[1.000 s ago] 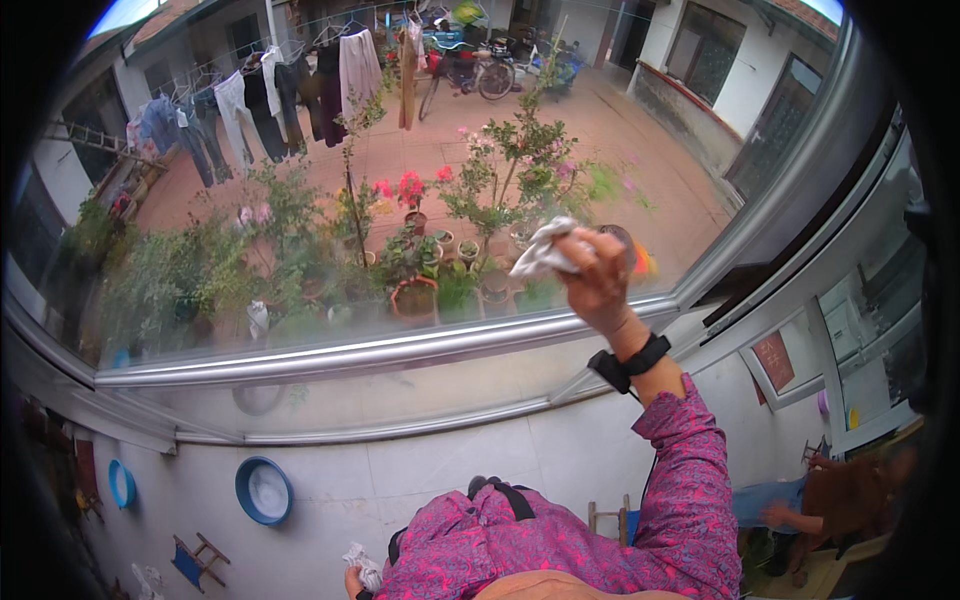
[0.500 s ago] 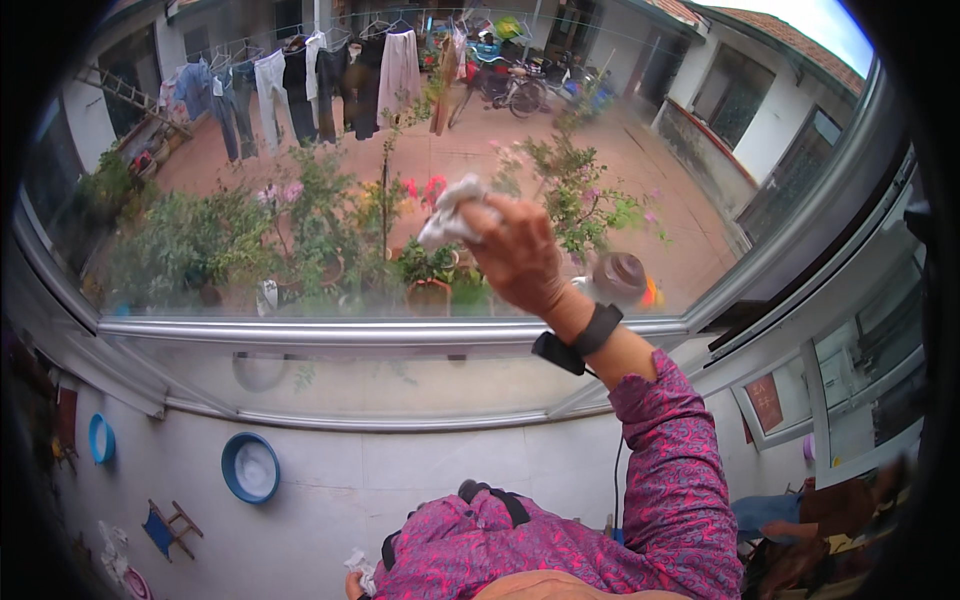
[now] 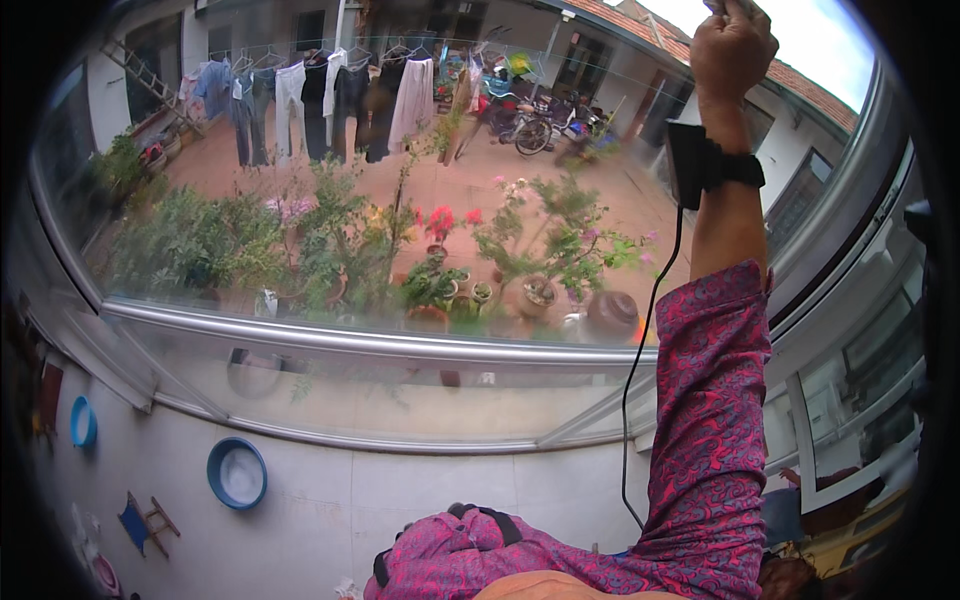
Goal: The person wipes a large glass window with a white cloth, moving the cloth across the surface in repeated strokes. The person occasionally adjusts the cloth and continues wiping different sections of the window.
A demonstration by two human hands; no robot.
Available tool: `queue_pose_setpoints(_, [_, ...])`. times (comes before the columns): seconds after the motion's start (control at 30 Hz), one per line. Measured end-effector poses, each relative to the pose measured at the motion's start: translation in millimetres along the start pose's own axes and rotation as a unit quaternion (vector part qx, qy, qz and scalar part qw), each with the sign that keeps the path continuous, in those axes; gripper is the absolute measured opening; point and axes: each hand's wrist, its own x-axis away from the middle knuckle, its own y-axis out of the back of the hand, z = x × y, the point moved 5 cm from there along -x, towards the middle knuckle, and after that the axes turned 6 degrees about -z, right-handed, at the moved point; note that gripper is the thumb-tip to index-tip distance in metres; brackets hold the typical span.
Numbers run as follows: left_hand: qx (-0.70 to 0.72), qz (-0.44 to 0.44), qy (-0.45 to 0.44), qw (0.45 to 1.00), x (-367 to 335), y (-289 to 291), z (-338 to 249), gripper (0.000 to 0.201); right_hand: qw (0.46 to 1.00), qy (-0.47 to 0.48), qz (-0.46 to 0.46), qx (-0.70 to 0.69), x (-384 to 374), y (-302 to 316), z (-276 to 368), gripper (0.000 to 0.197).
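My right hand (image 3: 735,55) is raised high at the upper right, in front of the large window pane (image 3: 590,160), with the arm stretched up. Its fingers are curled closed; the crumpled white cloth they held half a second ago is now hidden behind the hand or beyond the picture's top. Around the wrist sits a black strap with a black device (image 3: 687,165), from which a cable runs down along the patterned sleeve (image 3: 710,400). A bit of crumpled white cloth (image 3: 348,588) shows at the lower edge beside my body. My left hand itself is out of sight.
A silver window rail (image 3: 380,343) crosses below the pane. On the pale floor stand a blue basin (image 3: 238,474) with whitish contents, a smaller blue basin (image 3: 84,422) and a folding stool (image 3: 146,523). Beyond the glass are potted plants (image 3: 430,285) and hanging laundry (image 3: 350,105).
My right hand has swept up and right across the pane, from the middle to the upper right corner. The white cloth is no longer visible in it. My left hand has slipped out of view.
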Motion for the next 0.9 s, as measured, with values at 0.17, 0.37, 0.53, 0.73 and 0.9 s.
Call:
queue_pose_setpoints(0.17, [0.008,-0.002,-0.010,1.000,1,8,9,0.019,0.947,0.117,0.265,-0.141,170,66,149,0.029])
queue_pose_setpoints(0.37, [0.016,-0.017,-0.023,0.999,2,22,15,0.018,0.829,0.302,0.291,-0.368,263,169,222,0.032])
queue_pose_setpoints(0.53, [0.016,-0.030,-0.020,0.999,8,33,21,0.017,0.938,0.191,0.239,-0.162,125,52,151,0.036])
queue_pose_setpoints(0.73, [0.015,-0.039,-0.024,0.999,19,43,30,0.016,0.995,0.040,0.064,-0.064,21,4,153,0.045])
queue_pose_setpoints(0.9, [0.023,-0.042,-0.043,0.998,29,47,37,0.015,0.934,0.163,0.246,-0.199,170,63,245,0.021])
